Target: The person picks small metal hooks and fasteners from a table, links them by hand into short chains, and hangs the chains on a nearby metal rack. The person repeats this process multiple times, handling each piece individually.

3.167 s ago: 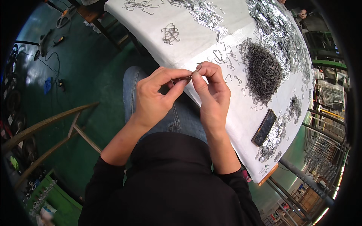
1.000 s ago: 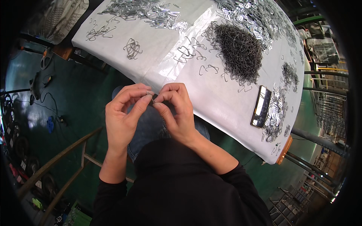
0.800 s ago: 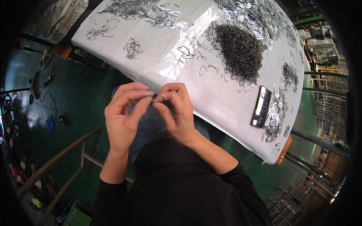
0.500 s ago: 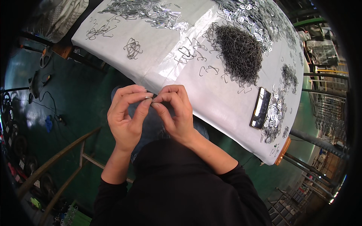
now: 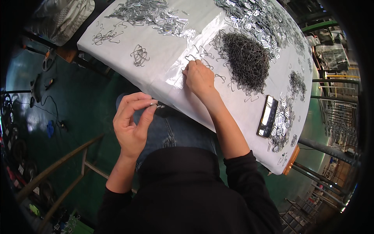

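Observation:
My left hand (image 5: 132,121) is held off the table's near edge, thumb and fingertips pinched on a small shiny metal piece (image 5: 160,106). Only one end of that piece sticks out, so its exact kind is hidden. On the white-covered table (image 5: 156,78), my right hand (image 5: 200,79) rests with its fingers bent together among loose wire hooks (image 5: 202,52). Whatever its fingertips hold is covered by the hand. Just right of it lies a large dark heap of wire hooks (image 5: 247,60).
Flat metal slotted pieces (image 5: 255,19) spread across the far right, with slim metal pieces (image 5: 156,17) at the far left. Small clusters of hooks (image 5: 139,55) lie at left. A phone (image 5: 268,116) sits beside more slotted pieces (image 5: 283,121). A wooden rail (image 5: 62,165) stands lower left.
My right hand has left my left hand and moved forward and right onto the table by the loose hooks. My left hand stays nearly in place, still pinching the metal piece.

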Tool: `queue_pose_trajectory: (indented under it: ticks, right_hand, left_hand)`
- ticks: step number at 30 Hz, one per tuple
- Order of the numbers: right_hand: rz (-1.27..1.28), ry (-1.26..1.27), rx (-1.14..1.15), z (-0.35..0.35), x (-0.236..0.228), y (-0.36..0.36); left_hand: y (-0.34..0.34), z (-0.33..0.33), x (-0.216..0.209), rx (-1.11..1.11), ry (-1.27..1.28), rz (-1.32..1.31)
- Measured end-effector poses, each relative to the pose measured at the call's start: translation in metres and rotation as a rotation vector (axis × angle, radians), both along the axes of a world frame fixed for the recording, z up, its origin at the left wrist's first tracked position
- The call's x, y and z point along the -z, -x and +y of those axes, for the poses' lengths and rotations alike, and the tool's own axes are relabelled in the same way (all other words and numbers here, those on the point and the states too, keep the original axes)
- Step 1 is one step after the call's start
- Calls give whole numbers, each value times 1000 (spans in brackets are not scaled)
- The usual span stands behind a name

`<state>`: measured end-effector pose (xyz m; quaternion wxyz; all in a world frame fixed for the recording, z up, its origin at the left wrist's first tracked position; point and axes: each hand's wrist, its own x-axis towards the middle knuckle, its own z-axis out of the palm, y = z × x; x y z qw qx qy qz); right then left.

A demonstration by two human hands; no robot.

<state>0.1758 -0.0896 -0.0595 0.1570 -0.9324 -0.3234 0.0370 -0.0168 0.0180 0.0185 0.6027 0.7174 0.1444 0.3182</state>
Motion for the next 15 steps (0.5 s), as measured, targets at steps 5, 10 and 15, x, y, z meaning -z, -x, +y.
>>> queue_pose_trajectory:
  ticks: [5, 10, 15]
  right_hand:
    - [64, -47, -17, -2, -4, 9]
    - [92, -167, 51, 4, -3, 2]
    - [21, -61, 242, 10, -17, -68]
  left_hand:
    - [-1, 2, 2, -4, -29, -17]
    - [-1, 5, 4, -4, -42, -19]
    - [4, 8, -1, -26, -64, -36]
